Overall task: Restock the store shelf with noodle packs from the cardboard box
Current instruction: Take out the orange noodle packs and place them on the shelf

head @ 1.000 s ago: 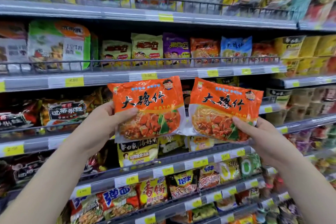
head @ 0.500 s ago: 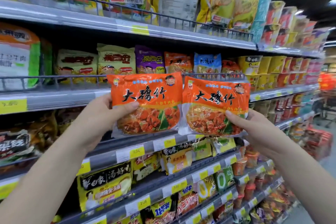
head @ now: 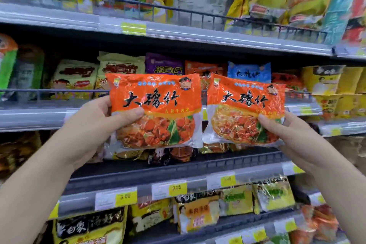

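The left hand point(head: 93, 125) is gripping one orange noodle pack point(head: 156, 111) and the right hand point(head: 293, 134) is gripping another orange pack point(head: 245, 111), side by side before the shelf point(head: 178, 166).

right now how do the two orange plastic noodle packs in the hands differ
The orange plastic noodle pack in the left hand sits nearly level; the orange plastic noodle pack in the right hand tilts down to the right. The left hand grips its pack's left edge, the right hand its pack's right edge. Both share one design.
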A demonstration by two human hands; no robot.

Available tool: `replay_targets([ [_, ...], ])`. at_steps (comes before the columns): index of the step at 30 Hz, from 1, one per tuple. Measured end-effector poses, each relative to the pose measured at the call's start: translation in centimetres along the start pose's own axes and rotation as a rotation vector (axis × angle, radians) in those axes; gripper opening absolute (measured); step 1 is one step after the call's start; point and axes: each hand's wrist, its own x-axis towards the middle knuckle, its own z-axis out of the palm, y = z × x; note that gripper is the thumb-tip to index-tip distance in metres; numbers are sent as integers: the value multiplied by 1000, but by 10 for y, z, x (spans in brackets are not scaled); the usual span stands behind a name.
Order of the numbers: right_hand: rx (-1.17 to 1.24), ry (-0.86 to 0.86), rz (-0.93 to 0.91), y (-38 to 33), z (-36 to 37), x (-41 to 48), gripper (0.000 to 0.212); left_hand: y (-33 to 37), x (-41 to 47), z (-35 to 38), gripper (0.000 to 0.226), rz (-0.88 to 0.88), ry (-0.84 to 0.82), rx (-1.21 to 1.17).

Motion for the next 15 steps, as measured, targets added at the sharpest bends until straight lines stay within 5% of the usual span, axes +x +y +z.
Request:
replay_targets([
  [4,36,-85,-26,15,-37,53,40,3,27,38,84,21,91,-1],
  [9,14,-120,-101,24,-66,105,53,7,43,72,72,-6,166,4],
  [15,-48,-141,-136,24,-68,127,33,24,50,87,41,-67,241,98],
])
